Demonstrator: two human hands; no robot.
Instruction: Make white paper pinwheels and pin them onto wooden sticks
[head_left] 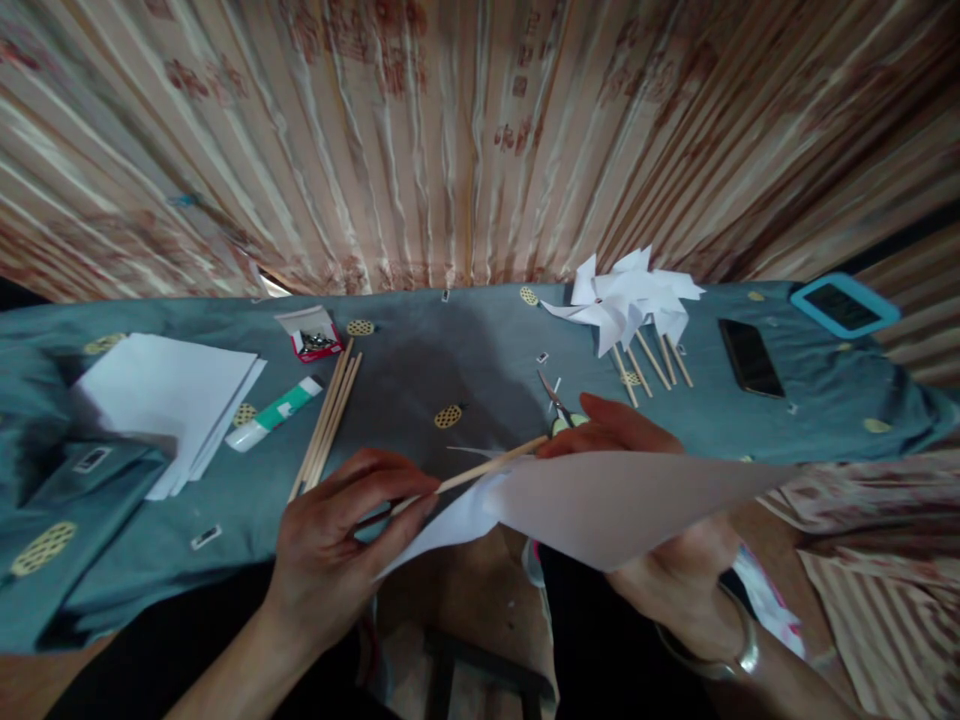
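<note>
My left hand [352, 525] pinches a thin wooden stick [491, 464] between thumb and fingers near the stick's left end. A white paper pinwheel [600, 500] lies against the stick, seen nearly edge-on, with its curved blades reaching left and right. Closed around the pinwheel and the stick's right end is my right hand [686, 565]; the paper hides part of its fingers. How pinwheel and stick are joined cannot be seen. Just beyond my right fingers, scissors [559, 405] rest on the cloth, their handles partly covered by the hand.
On the green cloth [405, 370], a paper stack [161, 390], a glue stick [274, 414], several wooden sticks [330, 415] and a small box of metal pins [311, 335] lie left. Finished pinwheels [637, 300], a phone [750, 357] and a blue-framed device [845, 304] lie right. A curtain [472, 150] hangs behind.
</note>
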